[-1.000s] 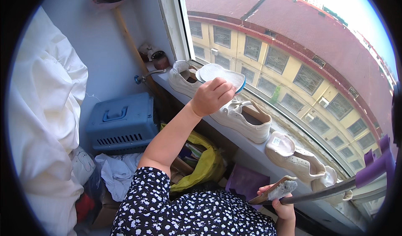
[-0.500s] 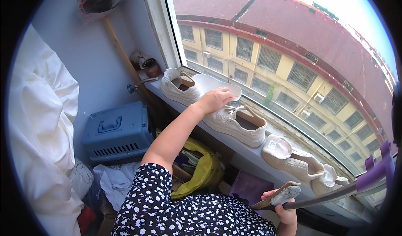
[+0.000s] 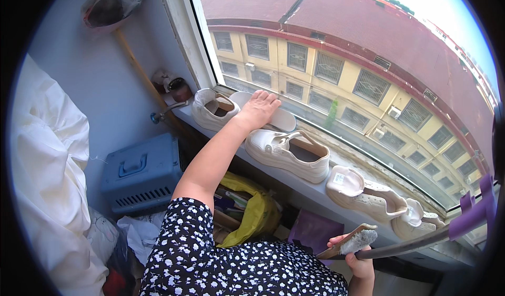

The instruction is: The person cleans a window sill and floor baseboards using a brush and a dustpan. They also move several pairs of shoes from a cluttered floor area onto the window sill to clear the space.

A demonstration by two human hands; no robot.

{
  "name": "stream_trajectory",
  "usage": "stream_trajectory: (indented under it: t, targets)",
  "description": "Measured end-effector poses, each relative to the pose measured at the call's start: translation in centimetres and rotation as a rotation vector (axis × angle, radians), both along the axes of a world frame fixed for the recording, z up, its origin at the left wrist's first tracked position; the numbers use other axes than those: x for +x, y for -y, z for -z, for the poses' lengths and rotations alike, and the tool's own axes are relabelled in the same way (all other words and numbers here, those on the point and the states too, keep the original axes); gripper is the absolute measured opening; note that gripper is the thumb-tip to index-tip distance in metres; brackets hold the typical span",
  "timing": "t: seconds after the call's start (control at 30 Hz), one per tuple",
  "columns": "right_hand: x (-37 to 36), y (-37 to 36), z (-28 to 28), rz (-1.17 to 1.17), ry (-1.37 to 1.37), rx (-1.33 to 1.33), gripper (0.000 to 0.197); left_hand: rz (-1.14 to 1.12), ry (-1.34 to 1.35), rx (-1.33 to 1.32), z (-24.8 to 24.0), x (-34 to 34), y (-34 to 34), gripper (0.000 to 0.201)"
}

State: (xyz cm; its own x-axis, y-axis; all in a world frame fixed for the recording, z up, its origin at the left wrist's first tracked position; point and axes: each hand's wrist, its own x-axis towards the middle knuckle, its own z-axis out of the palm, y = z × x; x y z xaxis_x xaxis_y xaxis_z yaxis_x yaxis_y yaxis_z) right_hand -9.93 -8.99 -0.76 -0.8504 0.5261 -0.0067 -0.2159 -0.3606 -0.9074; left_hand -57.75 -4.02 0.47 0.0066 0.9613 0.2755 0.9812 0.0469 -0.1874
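The person's left grip (image 3: pixel 260 108) is resting palm-down over a white insole (image 3: pixel 284 121), whose two ends are showing on both sides of the hand. Whether these ends are belonging to one insole or two, the hand is hiding. The fingertips are bending out of clear sight, so one cannot tell if they are pinching the insole or only lying on it. The right grip (image 3: pixel 360 264) is holding a flat tan pad with grey fluff (image 3: pixel 353 241) between thumb and fingers.

The insole is probably being light, thin and bendable, not fragile; a side edge near its middle is seeming the best place for taking hold. The fluffy pad is looking soft on its face and stiffer at its tan rim, so the rim is offering the surer hold.

The insole is lying on a narrow windowsill (image 3: pixel 342 158). One white shoe (image 3: pixel 205 112) is standing just left of the left grip, and another white sneaker (image 3: pixel 286 154) is sitting just below and right of it. Beyond the left grip, a window (image 3: pixel 310 93) is giving daylight. Below and left of the same grip, a blue pet carrier (image 3: pixel 142 175) is standing; nearly straight below, a yellow bag (image 3: pixel 265 212) is gaping.
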Motion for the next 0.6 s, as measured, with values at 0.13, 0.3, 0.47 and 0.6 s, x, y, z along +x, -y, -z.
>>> stream_trajectory:
  t: [0.13,0.3,0.47,0.6]
  targets:
    - [0.4,0.1,0.0,0.015,0.005,0.009,0.048,0.114,0.025,0.072,-0.7,-0.8,-0.4,0.029]
    - [0.8,0.1,0.2,0.020,-0.019,0.000,0.048,0.210,0.123,0.090,-3.7,1.5,-1.5,0.009]
    - [1.9,-0.2,0.5,0.033,0.007,0.015,0.047,0.383,0.193,0.168,-6.2,8.7,-3.4,0.004]
    - [2.4,-0.2,1.1,0.066,-0.028,0.010,0.047,0.586,0.173,0.133,-5.7,16.1,-7.2,0.005]
